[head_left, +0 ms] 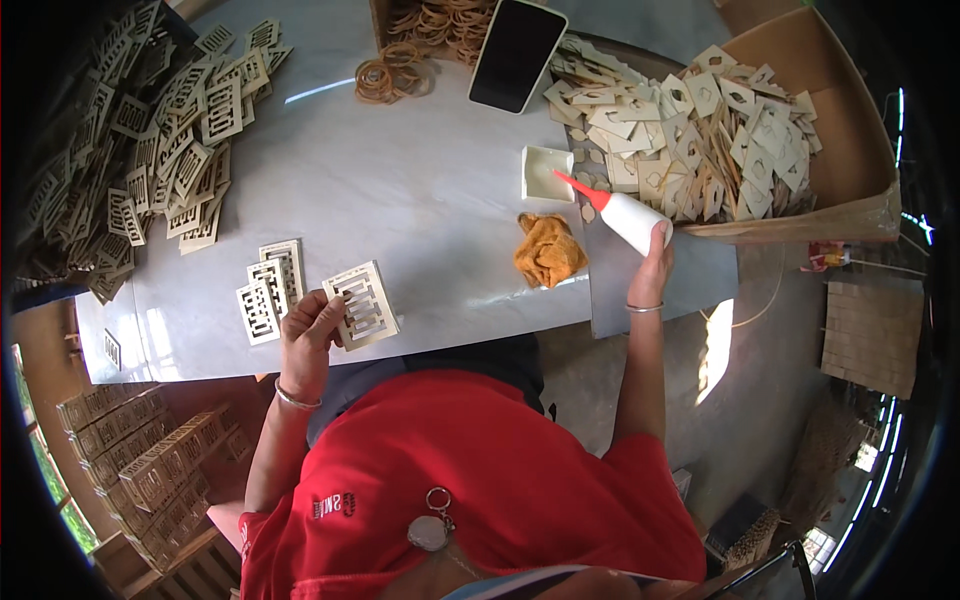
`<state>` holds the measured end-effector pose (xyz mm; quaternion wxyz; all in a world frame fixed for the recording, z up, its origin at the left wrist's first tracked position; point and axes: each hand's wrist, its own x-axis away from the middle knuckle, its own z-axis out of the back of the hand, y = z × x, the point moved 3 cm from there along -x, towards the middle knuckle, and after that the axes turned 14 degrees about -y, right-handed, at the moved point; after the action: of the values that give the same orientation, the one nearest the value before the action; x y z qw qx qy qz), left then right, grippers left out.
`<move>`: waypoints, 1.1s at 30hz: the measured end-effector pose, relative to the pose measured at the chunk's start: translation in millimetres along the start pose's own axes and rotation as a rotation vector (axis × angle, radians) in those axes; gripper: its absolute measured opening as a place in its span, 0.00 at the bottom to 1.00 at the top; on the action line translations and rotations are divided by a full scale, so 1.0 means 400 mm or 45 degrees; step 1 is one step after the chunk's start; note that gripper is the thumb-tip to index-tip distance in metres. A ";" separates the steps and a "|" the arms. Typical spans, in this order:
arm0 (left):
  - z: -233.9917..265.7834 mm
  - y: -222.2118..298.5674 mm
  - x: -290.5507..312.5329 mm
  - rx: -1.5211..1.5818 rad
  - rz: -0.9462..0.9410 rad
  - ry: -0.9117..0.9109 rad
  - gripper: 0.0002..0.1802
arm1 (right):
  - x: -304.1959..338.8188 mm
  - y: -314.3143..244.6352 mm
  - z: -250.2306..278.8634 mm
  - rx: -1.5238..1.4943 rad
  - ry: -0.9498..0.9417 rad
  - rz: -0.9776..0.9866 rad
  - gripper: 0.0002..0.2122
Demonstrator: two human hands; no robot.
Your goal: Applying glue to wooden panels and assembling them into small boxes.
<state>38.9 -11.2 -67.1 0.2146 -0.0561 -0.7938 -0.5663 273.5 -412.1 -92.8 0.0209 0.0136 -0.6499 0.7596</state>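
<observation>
On the head cam, starting at the left: pinched between the thumb and fingers of the left hand, a pale slotted plate, gripped by one side, next to no gap, right by the near edge of the table. Just beside that hand, a small overlapping group of loose slotted pieces, and farther off, a big messy heap of similar ones.

Over to the right: a white squeeze bottle with a red nozzle, base end cupped snugly in the right hand. Tipped over, nozzle pointing at the small white tray. Touching the tray or just hanging above it? Honestly can't tell from this angle. Nearby, an orange cloth, plus a cardboard box behind a load of pale cut-out pieces.

As for the step, probably gluing, with plate and bottle both in hand but well apart. Next move likely calls for bringing nozzle and plate together, keeping the plate steady, and squeezing lightly so as not to flood the slots.
</observation>
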 end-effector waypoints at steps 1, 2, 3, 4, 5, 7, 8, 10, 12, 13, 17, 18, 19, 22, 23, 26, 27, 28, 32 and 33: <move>0.002 -0.003 -0.003 -0.033 -0.011 0.010 0.10 | 0.001 -0.008 0.005 0.262 0.037 -0.062 0.28; 0.003 -0.001 -0.003 -0.029 -0.018 0.016 0.10 | 0.005 -0.008 0.002 0.263 0.031 -0.055 0.28; 0.002 0.001 0.000 -0.102 -0.015 0.031 0.10 | 0.012 -0.018 0.001 0.544 0.105 0.069 0.25; 0.000 0.001 0.001 -0.175 -0.013 0.044 0.10 | 0.013 -0.033 0.001 0.825 0.184 0.197 0.23; 0.004 -0.007 0.000 -0.161 -0.016 0.067 0.10 | 0.009 -0.064 -0.002 1.111 0.199 0.464 0.18; 0.009 -0.014 -0.002 -0.186 -0.034 0.068 0.10 | -0.014 -0.133 -0.023 1.128 0.134 0.610 0.17; 0.012 -0.017 -0.003 -0.219 -0.044 0.077 0.09 | -0.026 -0.175 -0.046 1.137 0.060 0.748 0.15; 0.007 -0.016 -0.008 -0.245 -0.057 0.076 0.09 | -0.083 -0.222 -0.091 1.147 0.029 0.802 0.12; 0.002 -0.015 -0.011 -0.278 -0.032 0.111 0.09 | -0.156 -0.241 -0.143 1.343 -0.193 0.988 0.10; 0.008 -0.025 -0.019 -0.284 -0.047 0.105 0.09 | -0.183 -0.246 -0.163 1.352 -0.187 0.992 0.10; 0.009 -0.046 -0.042 -0.351 -0.071 0.134 0.09 | -0.264 -0.216 -0.226 1.874 -0.351 1.036 0.08; 0.004 -0.044 -0.046 -0.423 -0.078 0.152 0.10 | -0.279 -0.202 -0.235 2.025 -0.367 0.996 0.07; -0.001 -0.041 -0.051 -0.497 -0.083 0.168 0.12 | -0.284 -0.200 -0.235 2.005 -0.339 1.084 0.05; -0.008 -0.035 -0.063 -0.677 -0.091 0.208 0.16 | -0.283 -0.203 -0.222 2.091 -0.294 1.130 0.07; -0.009 -0.031 -0.063 -0.679 -0.083 0.202 0.16 | -0.274 -0.214 -0.215 2.037 -0.231 1.227 0.04; -0.012 -0.020 -0.059 -0.806 -0.089 0.192 0.19 | -0.212 -0.278 -0.210 1.716 -0.056 1.287 0.03; -0.013 -0.019 -0.060 -0.810 -0.094 0.178 0.20 | -0.194 -0.293 -0.202 1.496 0.012 1.287 0.04; -0.013 -0.018 -0.058 -0.813 -0.099 0.166 0.21 | -0.173 -0.295 -0.202 1.501 0.016 1.277 0.04; -0.010 -0.013 -0.058 -0.905 -0.124 0.119 0.22 | -0.087 -0.291 -0.218 0.696 -0.138 0.559 0.07; -0.012 -0.014 -0.059 -0.915 -0.135 0.108 0.23 | -0.064 -0.287 -0.242 0.528 -0.242 0.529 0.08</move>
<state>59.7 -14.1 -80.1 0.1842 -0.0631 -0.5364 -0.8212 305.6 -299.1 4.4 -0.1990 -0.0446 -0.4691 0.8593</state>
